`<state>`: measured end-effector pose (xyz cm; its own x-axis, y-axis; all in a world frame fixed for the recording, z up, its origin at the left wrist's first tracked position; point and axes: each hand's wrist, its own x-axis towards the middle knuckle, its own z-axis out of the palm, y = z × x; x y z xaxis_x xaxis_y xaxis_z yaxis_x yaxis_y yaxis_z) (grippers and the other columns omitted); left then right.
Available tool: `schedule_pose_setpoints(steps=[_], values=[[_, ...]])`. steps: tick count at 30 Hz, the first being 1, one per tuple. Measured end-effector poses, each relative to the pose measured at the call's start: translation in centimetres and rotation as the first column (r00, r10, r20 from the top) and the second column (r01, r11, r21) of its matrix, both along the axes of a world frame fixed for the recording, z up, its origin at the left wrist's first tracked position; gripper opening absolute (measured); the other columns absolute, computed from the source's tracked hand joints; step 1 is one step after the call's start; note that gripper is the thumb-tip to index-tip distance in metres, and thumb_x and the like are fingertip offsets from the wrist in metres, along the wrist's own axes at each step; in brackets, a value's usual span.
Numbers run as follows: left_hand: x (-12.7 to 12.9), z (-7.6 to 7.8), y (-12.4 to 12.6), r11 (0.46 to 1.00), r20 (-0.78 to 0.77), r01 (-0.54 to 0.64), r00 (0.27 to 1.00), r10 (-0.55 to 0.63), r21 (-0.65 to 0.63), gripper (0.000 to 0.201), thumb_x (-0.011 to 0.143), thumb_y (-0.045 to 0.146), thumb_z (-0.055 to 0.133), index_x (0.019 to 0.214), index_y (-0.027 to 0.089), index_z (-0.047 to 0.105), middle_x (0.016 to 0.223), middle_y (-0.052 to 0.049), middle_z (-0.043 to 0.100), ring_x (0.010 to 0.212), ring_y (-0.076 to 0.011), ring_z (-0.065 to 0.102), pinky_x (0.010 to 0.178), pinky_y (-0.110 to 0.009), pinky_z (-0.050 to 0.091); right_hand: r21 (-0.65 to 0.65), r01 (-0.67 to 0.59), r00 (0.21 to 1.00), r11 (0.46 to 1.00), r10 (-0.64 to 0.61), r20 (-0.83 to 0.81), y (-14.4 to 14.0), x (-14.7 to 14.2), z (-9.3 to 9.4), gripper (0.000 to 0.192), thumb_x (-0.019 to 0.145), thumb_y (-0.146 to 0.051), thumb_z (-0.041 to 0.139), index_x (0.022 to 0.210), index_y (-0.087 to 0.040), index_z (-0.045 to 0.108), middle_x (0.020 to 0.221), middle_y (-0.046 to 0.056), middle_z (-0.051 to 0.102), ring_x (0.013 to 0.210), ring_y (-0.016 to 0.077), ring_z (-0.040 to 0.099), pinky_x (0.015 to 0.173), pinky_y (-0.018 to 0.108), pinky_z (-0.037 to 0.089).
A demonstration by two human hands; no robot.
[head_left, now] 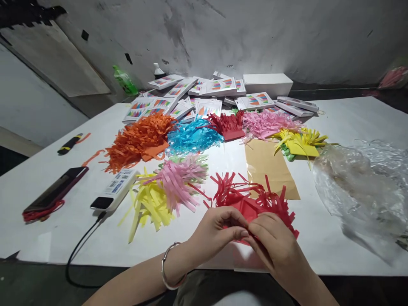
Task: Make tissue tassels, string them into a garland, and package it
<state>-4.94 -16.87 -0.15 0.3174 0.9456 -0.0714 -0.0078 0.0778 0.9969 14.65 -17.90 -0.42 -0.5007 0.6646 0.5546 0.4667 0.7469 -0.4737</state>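
- Two hands meet at the near table edge: the left hand (216, 231) and right hand (274, 244) both pinch the near side of the red fringe (251, 199), fingertips almost touching each other.
- That red fringe lies flat on the table (334, 238), just ahead of the hands, its cut strips fanning away from them.
- A bracelet (168, 267) circles the left wrist.
- Beyond the fringe lies a tan sheet (270, 165); left of it sit a pink fringe (180, 178) and a yellow fringe (149, 204), overlapping.
- Farther back runs a row: orange fringe (137, 142), blue fringe (193, 136), then red, pink and yellow ones.
- Boxes (204, 91) are piled by the wall.
- At the left lie a remote (114, 189) and a phone (54, 193); a plastic bag (363, 182) sits at the right.
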Motion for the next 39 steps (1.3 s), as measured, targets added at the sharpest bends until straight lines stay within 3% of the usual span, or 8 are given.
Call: schedule_pose_setpoints(steps=[11, 15, 20, 26, 29, 32, 35, 39], values=[[-4.4, 1.8, -1.7, 0.882, -0.282, 0.159, 0.959, -0.031, 0.443, 0.026, 0.094, 0.007, 0.049, 0.101, 0.019, 0.071, 0.091, -0.007, 0.068, 0.082, -0.0152, 0.063, 0.072, -0.024, 0.050, -0.021, 0.056, 0.995, 0.998, -0.058, -0.078, -1.3, 1.0, -1.3, 0.028, 0.097, -0.021, 0.057, 0.125, -0.020, 0.059, 0.111, 0.009, 0.069, 0.106, 0.0223, 0.065, 0.106, 0.043, 0.044], [-10.0, 3.5, 0.1, 0.833, -0.037, -0.244, 0.953, 0.301, 0.497, 0.014, 0.095, 0.021, 0.058, 0.099, 0.022, 0.072, 0.089, -0.004, 0.062, 0.071, -0.0141, 0.058, 0.062, -0.025, 0.050, 0.033, 0.247, 0.953, 0.969, -0.237, -0.188, -1.5, 1.5, -2.3, 0.042, 0.097, -0.019, 0.058, 0.138, -0.015, 0.052, 0.126, 0.013, 0.064, 0.122, 0.0221, 0.058, 0.105, 0.035, 0.048], [-18.9, 3.7, 4.3, 0.593, -0.023, -0.568, 0.710, 0.704, 0.570, 0.014, 0.090, 0.032, 0.064, 0.092, 0.019, 0.067, 0.074, 0.001, 0.055, 0.065, -0.0133, 0.050, 0.061, -0.026, 0.047, 0.196, -0.009, 0.987, 0.981, -0.023, 0.157, -1.0, -1.3, -4.9, 0.034, 0.097, -0.014, 0.053, 0.128, -0.007, 0.061, 0.126, 0.016, 0.067, 0.121, 0.0270, 0.061, 0.100, 0.042, 0.054], [-18.1, 1.9, 3.7, 0.411, -0.288, -0.255, 0.408, 0.866, 0.876, 0.020, 0.085, 0.023, 0.073, 0.104, 0.020, 0.068, 0.108, -0.006, 0.061, 0.111, -0.0256, 0.053, 0.105, -0.043, 0.041, 0.283, 0.022, 0.965, 0.959, -0.094, 0.244, -0.2, -1.8, -8.4, 0.027, 0.096, -0.013, 0.051, 0.113, -0.007, 0.070, 0.122, 0.016, 0.071, 0.114, 0.0300, 0.066, 0.097, 0.047, 0.056], [-11.7, 0.7, 1.9, 0.463, -0.542, 0.305, 0.623, 0.564, 0.832, 0.021, 0.097, 0.021, 0.059, 0.117, 0.023, 0.062, 0.112, -0.007, 0.065, 0.107, -0.0218, 0.060, 0.097, -0.039, 0.048, 0.287, -0.002, 0.969, 0.958, -0.068, 0.237, -0.3, -1.4, -8.6, 0.033, 0.092, -0.002, 0.045, 0.113, -0.007, 0.070, 0.122, 0.015, 0.071, 0.117, 0.0276, 0.065, 0.100, 0.044, 0.053], [-6.0, -0.7, 1.1, 0.399, -0.826, 0.725, 0.525, 0.207, 0.561, 0.030, 0.099, 0.035, 0.057, 0.124, 0.018, 0.059, 0.116, -0.010, 0.068, 0.111, -0.0227, 0.060, 0.102, -0.039, 0.044, 0.248, -0.035, 0.967, 0.968, -0.031, 0.255, -0.4, -1.4, -7.9, 0.033, 0.092, -0.004, 0.046, 0.114, -0.009, 0.070, 0.123, 0.012, 0.071, 0.119, 0.0258, 0.064, 0.104, 0.042, 0.050], [-3.5, -2.2, 1.5, 0.410, -0.907, 0.809, 0.385, 0.173, 0.422, 0.021, 0.098, 0.027, 0.058, 0.117, 0.016, 0.062, 0.107, -0.009, 0.070, 0.100, -0.0225, 0.062, 0.094, -0.038, 0.044, 0.181, 0.007, 0.967, 0.984, -0.053, 0.250, 0.0, -0.1, -7.3, 0.027, 0.097, -0.014, 0.048, 0.111, -0.013, 0.071, 0.120, 0.009, 0.073, 0.120, 0.0254, 0.063, 0.113, 0.047, 0.041], [-4.0, -3.8, 2.0, 0.451, -0.893, 0.771, 0.406, 0.195, 0.449, 0.014, 0.097, 0.017, 0.057, 0.109, 0.021, 0.064, 0.106, -0.007, 0.068, 0.096, -0.0206, 0.061, 0.095, -0.038, 0.040, 0.213, 0.148, 0.918, 0.966, -0.214, 0.334, 1.0, 5.5, -6.8, 0.025, 0.098, -0.035, 0.054, 0.105, -0.018, 0.071, 0.119, 0.009, 0.073, 0.119, 0.0294, 0.063, 0.119, 0.060, 0.026]])
